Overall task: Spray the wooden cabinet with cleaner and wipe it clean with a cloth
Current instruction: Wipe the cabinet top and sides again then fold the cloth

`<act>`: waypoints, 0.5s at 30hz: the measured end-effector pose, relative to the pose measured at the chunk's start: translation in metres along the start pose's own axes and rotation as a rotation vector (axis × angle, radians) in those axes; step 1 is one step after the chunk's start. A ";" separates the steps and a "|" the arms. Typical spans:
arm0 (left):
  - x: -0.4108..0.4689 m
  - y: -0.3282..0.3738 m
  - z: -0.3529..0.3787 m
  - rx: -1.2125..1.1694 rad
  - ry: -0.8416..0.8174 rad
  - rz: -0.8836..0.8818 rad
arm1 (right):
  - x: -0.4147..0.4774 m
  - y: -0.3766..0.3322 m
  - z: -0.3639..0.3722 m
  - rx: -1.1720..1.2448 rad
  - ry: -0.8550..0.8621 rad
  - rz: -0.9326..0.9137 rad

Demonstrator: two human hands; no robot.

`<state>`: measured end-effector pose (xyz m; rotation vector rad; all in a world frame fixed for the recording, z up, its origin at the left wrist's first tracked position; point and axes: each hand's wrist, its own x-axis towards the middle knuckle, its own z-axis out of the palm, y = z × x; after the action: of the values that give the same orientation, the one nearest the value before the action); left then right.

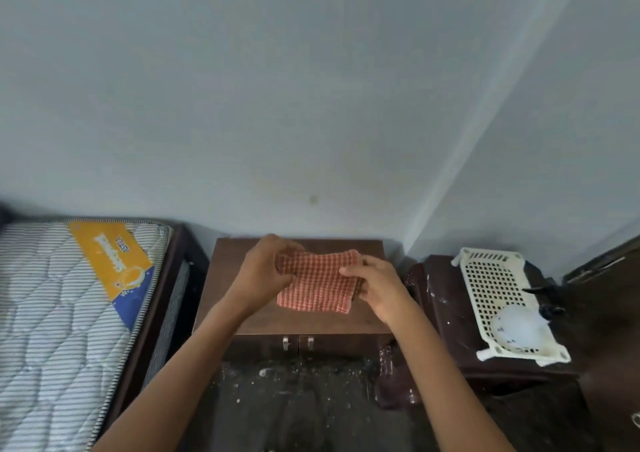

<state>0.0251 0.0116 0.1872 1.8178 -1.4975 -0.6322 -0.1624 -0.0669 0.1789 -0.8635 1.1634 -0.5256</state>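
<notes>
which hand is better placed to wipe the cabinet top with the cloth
Probably right: the right hand holds the cloth by its side, thumb across its face, above the cabinet; the left hand only pinches a corner.

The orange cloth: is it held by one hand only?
No, the left hand and the right hand both pinch the cloth, one at each side.

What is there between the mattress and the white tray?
In the head view, the cabinet stands between them; the left hand and the right hand hold the cloth over it.
</notes>
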 end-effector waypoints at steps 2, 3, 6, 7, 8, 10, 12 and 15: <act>0.010 0.014 -0.018 0.051 0.032 0.068 | -0.011 -0.018 0.004 -0.016 0.034 -0.112; 0.013 0.019 -0.026 0.082 0.052 0.097 | -0.016 -0.024 0.006 -0.042 0.059 -0.175; 0.026 0.031 -0.043 0.200 0.098 0.154 | -0.024 -0.036 0.014 -0.313 0.116 -0.398; 0.031 0.035 -0.048 0.235 0.108 0.151 | -0.024 -0.039 0.015 -0.456 0.158 -0.468; 0.034 0.039 -0.052 0.260 0.106 0.132 | -0.023 -0.041 0.016 -0.582 0.210 -0.537; 0.042 0.041 -0.059 0.307 0.067 0.092 | -0.018 -0.046 0.020 -0.697 0.284 -0.637; 0.048 0.037 -0.064 0.337 -0.005 0.058 | -0.015 -0.051 0.023 -0.684 0.290 -0.672; 0.058 0.019 -0.069 0.127 -0.107 0.002 | -0.009 -0.058 0.025 -0.554 0.292 -0.626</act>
<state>0.0768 -0.0334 0.2494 1.9036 -1.6433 -0.6558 -0.1379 -0.0858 0.2346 -1.6987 1.3220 -0.8766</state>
